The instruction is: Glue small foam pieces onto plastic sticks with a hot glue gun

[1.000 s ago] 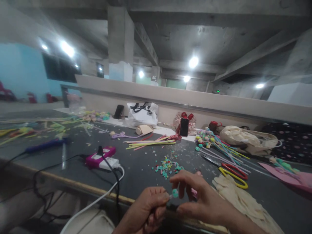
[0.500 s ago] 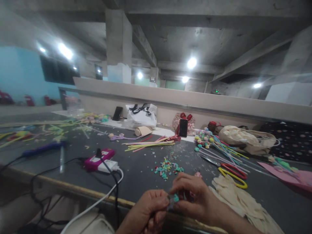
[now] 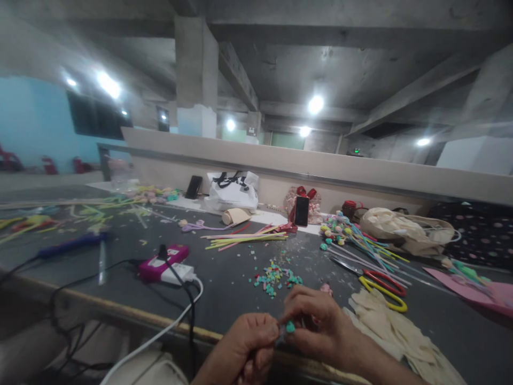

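My left hand [image 3: 250,339] is closed in a pinch at the table's front edge; what its fingertips hold is too small to make out. Close beside it, my right hand [image 3: 323,326] has its fingers curled with the thumb below, around a small teal piece [image 3: 289,326]. The fingertips of both hands nearly meet there. Just beyond them lies a scatter of tiny teal, yellow and pink bits [image 3: 272,279]. A small pink piece [image 3: 326,289] shows behind my right hand. Right of it are scissors [image 3: 380,283] with red and yellow handles, and cream gloves [image 3: 395,326].
A pink power strip [image 3: 164,262] with cables lies left, near a purple corded tool [image 3: 72,246]. Coloured sticks [image 3: 244,238] lie mid-table. Bead-topped stems [image 3: 352,235] rest right. Behind stand a phone [image 3: 301,210], a white bag [image 3: 232,190] and a low partition [image 3: 280,155].
Both hands stay in nearly the same place. The right fingers have shifted slightly to the right, and the teal piece shows a little more clearly.
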`<action>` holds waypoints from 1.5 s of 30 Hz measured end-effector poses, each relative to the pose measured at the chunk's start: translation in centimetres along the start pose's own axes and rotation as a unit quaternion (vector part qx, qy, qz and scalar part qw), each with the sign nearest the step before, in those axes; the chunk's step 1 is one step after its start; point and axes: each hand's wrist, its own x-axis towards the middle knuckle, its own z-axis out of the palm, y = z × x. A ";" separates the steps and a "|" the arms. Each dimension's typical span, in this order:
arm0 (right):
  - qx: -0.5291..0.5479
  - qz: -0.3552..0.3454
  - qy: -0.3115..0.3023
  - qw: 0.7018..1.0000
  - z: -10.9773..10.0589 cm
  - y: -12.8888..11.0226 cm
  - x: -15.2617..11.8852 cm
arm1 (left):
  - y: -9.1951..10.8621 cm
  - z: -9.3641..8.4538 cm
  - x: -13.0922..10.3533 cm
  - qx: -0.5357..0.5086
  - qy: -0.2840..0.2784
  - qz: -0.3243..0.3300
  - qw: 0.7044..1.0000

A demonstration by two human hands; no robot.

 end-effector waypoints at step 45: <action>-0.050 -0.009 0.109 0.993 6.6 2.3 0.2 | 1.7 0.9 -2.5 -0.057 0.155 0.186 0.969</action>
